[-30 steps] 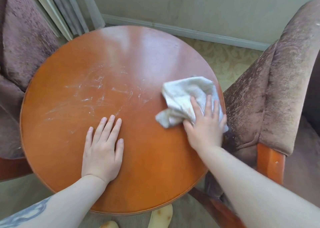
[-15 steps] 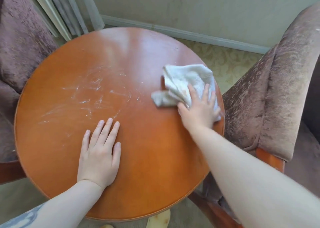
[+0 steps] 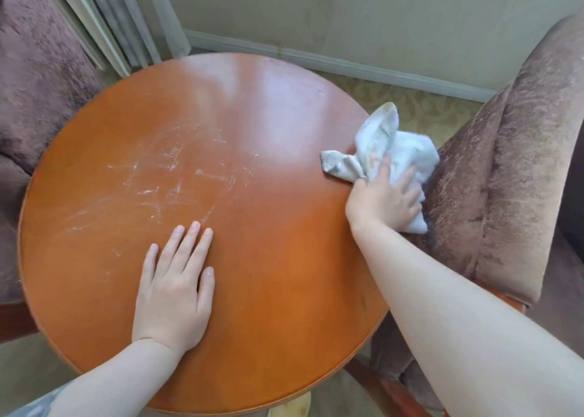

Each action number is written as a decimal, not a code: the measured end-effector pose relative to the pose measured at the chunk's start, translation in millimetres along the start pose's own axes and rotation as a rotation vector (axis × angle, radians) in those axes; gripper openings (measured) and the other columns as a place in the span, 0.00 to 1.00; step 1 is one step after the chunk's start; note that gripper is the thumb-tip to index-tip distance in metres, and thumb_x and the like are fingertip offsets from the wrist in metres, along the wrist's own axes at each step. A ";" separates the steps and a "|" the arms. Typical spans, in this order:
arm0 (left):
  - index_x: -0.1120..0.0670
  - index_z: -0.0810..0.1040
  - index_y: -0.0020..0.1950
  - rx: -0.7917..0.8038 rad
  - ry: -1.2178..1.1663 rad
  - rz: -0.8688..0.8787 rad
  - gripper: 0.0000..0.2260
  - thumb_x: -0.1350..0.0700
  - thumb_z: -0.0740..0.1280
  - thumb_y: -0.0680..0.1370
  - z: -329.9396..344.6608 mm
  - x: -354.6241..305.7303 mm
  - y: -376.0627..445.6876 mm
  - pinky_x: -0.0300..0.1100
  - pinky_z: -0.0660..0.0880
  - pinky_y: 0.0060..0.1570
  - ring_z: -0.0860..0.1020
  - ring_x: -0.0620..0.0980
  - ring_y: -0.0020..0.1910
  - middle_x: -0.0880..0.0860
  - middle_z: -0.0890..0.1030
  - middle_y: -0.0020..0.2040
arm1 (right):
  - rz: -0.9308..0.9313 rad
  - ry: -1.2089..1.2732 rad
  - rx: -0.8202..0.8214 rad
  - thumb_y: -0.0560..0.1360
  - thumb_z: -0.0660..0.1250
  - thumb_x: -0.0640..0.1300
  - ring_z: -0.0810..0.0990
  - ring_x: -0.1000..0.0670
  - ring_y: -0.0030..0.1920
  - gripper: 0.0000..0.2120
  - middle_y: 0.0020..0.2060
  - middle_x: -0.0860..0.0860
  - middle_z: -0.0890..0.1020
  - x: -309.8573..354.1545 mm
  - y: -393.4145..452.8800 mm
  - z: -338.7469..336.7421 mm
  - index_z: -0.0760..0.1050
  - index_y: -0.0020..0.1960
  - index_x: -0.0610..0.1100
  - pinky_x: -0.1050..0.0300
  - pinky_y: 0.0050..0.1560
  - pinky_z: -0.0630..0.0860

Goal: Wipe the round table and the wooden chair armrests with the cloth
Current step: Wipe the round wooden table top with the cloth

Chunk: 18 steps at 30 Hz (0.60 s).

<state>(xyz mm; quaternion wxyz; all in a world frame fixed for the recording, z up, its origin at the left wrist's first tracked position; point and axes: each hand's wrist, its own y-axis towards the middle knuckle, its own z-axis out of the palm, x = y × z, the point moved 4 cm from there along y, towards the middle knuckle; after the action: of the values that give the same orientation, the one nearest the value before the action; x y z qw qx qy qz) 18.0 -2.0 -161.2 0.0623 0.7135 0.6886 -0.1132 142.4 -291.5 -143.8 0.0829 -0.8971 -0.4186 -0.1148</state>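
**Ana:** Grip first, going left to right: the left hand (image 3: pixel 173 293) lies flat with fingers straight on the round surface (image 3: pixel 240 125) at about six o'clock, holding nothing. It has stayed in that spot over the last second, bracing.

**Ben:** And the other one?

**Ana:** The right hand (image 3: pixel 386 197) presses down on the white cloth (image 3: pixel 376 146) at the three o'clock rim, fingers spread over it and bent a little at the tips. A second ago the cloth sat lower on that side, nearer four o'clock and fully on the wood. Now it has swept up along the rim, and part of it hangs over the edge, against the brown upholstered chair (image 3: pixel 493 176).

**Ben:** So what does that mean for the job?

**Ana:** I judge the right-hand rim is being covered, but the whitish smears (image 3: pixel 164 179) toward nine o'clock look untouched, so most of the top remains.

**Ben:** The armrests?

**Ana:** Only a sliver of the wooden armrest (image 3: pixel 505 302) shows below the chair's padding at four o'clock. It seems not yet wiped.
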 end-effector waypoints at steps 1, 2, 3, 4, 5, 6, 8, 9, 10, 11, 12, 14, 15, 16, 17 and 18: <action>0.51 0.60 0.75 -0.001 -0.001 0.001 0.24 0.48 0.48 0.80 0.0 0.4 -0.1 0.52 0.50 0.73 0.52 0.47 0.76 0.49 0.61 0.75 | -0.120 -0.047 -0.008 0.75 0.61 0.51 0.55 0.42 0.73 0.30 0.76 0.47 0.55 10.4 -8.6 2.7 0.58 0.75 0.58 0.42 0.69 0.57; 0.51 0.61 0.75 -0.002 -0.001 0.003 0.24 0.48 0.48 0.80 -0.1 0.8 -0.4 0.52 0.50 0.73 0.53 0.47 0.76 0.49 0.61 0.75 | -0.298 -0.096 -0.009 0.74 0.62 0.50 0.56 0.42 0.73 0.30 0.76 0.48 0.57 11.5 -24.8 3.7 0.59 0.74 0.58 0.41 0.68 0.59; 0.51 0.61 0.75 -0.002 -0.001 0.003 0.24 0.48 0.48 0.80 -0.3 0.7 -0.6 0.51 0.49 0.73 0.53 0.47 0.76 0.50 0.62 0.75 | -0.519 -0.117 0.016 0.72 0.63 0.50 0.58 0.42 0.73 0.30 0.75 0.48 0.60 4.6 -43.9 2.4 0.62 0.73 0.57 0.41 0.66 0.62; 0.51 0.61 0.75 -0.003 -0.001 0.001 0.24 0.49 0.48 0.80 -0.5 0.2 -0.8 0.51 0.49 0.73 0.53 0.47 0.76 0.50 0.62 0.75 | -0.751 -0.123 0.057 0.70 0.63 0.50 0.61 0.42 0.72 0.30 0.74 0.47 0.62 -9.6 -61.7 0.2 0.64 0.72 0.57 0.41 0.64 0.64; 0.51 0.61 0.75 -0.005 -0.003 0.000 0.24 0.49 0.48 0.80 -0.5 -0.1 -0.7 0.52 0.50 0.73 0.53 0.47 0.76 0.50 0.62 0.75 | -0.953 -0.115 0.119 0.69 0.64 0.50 0.62 0.42 0.72 0.30 0.73 0.47 0.64 -27.6 -73.2 -4.3 0.66 0.71 0.56 0.41 0.63 0.66; 0.51 0.61 0.75 -0.005 -0.005 0.000 0.24 0.49 0.48 0.80 -0.3 -0.3 -0.6 0.52 0.50 0.73 0.53 0.47 0.76 0.50 0.62 0.75 | -1.114 -0.113 0.174 0.68 0.64 0.50 0.64 0.42 0.71 0.30 0.73 0.47 0.66 -45.7 -72.2 -12.0 0.68 0.70 0.55 0.41 0.63 0.68; 0.51 0.61 0.75 -0.002 -0.007 -0.001 0.24 0.48 0.48 0.80 -0.4 -1.8 -0.2 0.52 0.50 0.73 0.53 0.48 0.76 0.50 0.62 0.75 | -1.170 -0.119 0.172 0.68 0.64 0.53 0.67 0.40 0.70 0.29 0.72 0.44 0.67 -70.0 -43.4 -25.9 0.70 0.70 0.54 0.40 0.62 0.69; 0.51 0.60 0.75 -0.003 -0.006 -0.002 0.24 0.47 0.47 0.80 -0.5 -1.9 0.4 0.52 0.50 0.73 0.53 0.48 0.76 0.50 0.62 0.75 | -1.053 -0.132 0.151 0.68 0.63 0.55 0.66 0.39 0.69 0.30 0.73 0.44 0.65 -67.9 -27.2 -27.9 0.69 0.70 0.54 0.40 0.62 0.69; 0.51 0.60 0.75 -0.001 -0.002 -0.002 0.24 0.47 0.47 0.80 -0.2 -2.3 0.7 0.52 0.50 0.73 0.53 0.48 0.76 0.50 0.62 0.75 | -0.867 -0.155 0.102 0.69 0.62 0.57 0.63 0.39 0.70 0.31 0.74 0.44 0.62 -57.9 -13.0 -25.5 0.66 0.71 0.55 0.40 0.64 0.67; 0.51 0.60 0.75 0.003 0.007 0.001 0.24 0.47 0.47 0.80 0.2 -2.5 0.5 0.52 0.50 0.73 0.53 0.48 0.76 0.50 0.62 0.75 | -0.643 -0.168 0.057 0.70 0.62 0.58 0.59 0.39 0.71 0.31 0.76 0.44 0.57 -43.0 -3.9 -17.9 0.63 0.72 0.57 0.41 0.66 0.62; 0.51 0.60 0.76 0.003 0.014 0.002 0.24 0.47 0.47 0.80 0.4 -2.2 0.1 0.52 0.50 0.73 0.53 0.48 0.76 0.50 0.61 0.75 | -0.423 -0.136 0.045 0.72 0.60 0.59 0.55 0.39 0.73 0.30 0.77 0.45 0.53 -23.6 0.6 -7.7 0.60 0.73 0.59 0.40 0.69 0.57; 0.51 0.60 0.76 -0.004 0.014 0.001 0.24 0.48 0.47 0.80 0.5 -0.8 -0.4 0.52 0.50 0.73 0.53 0.48 0.76 0.50 0.61 0.75 | -0.130 -0.048 0.107 0.74 0.58 0.60 0.51 0.39 0.74 0.29 0.77 0.46 0.50 18.5 -7.8 7.4 0.56 0.74 0.62 0.39 0.70 0.52; 0.51 0.60 0.75 -0.004 0.008 0.001 0.24 0.48 0.47 0.80 0.6 0.1 -1.0 0.52 0.51 0.73 0.53 0.48 0.76 0.50 0.61 0.75 | -0.141 -0.051 0.128 0.74 0.58 0.59 0.51 0.39 0.74 0.28 0.77 0.46 0.51 33.0 -20.0 11.9 0.57 0.73 0.62 0.39 0.69 0.53; 0.50 0.60 0.75 -0.004 0.001 0.000 0.24 0.48 0.47 0.80 0.6 0.7 -1.4 0.52 0.51 0.73 0.53 0.48 0.76 0.50 0.61 0.75 | -0.258 -0.081 0.108 0.74 0.59 0.57 0.53 0.39 0.73 0.29 0.77 0.46 0.53 38.6 -35.2 14.4 0.58 0.73 0.61 0.38 0.68 0.56; 0.51 0.60 0.75 -0.006 -0.005 -0.002 0.24 0.48 0.48 0.80 0.3 0.7 -1.8 0.52 0.51 0.73 0.53 0.47 0.76 0.49 0.61 0.75 | -0.445 -0.120 0.091 0.72 0.60 0.56 0.55 0.40 0.73 0.29 0.76 0.46 0.55 34.4 -54.6 14.3 0.59 0.73 0.61 0.39 0.66 0.58; 0.51 0.60 0.75 -0.009 -0.008 -0.003 0.23 0.49 0.48 0.80 0.1 0.8 -1.7 0.52 0.51 0.73 0.53 0.47 0.76 0.49 0.61 0.75 | -0.674 -0.129 0.117 0.71 0.61 0.55 0.57 0.40 0.72 0.30 0.76 0.47 0.57 22.6 -74.8 11.2 0.61 0.72 0.61 0.40 0.65 0.61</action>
<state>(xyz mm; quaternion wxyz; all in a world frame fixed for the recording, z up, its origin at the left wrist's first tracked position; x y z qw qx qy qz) 16.4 -1.2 -161.4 0.0680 0.7118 0.6899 -0.1132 100.4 -224.6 -144.4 0.0648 -0.7074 -0.7017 -0.0544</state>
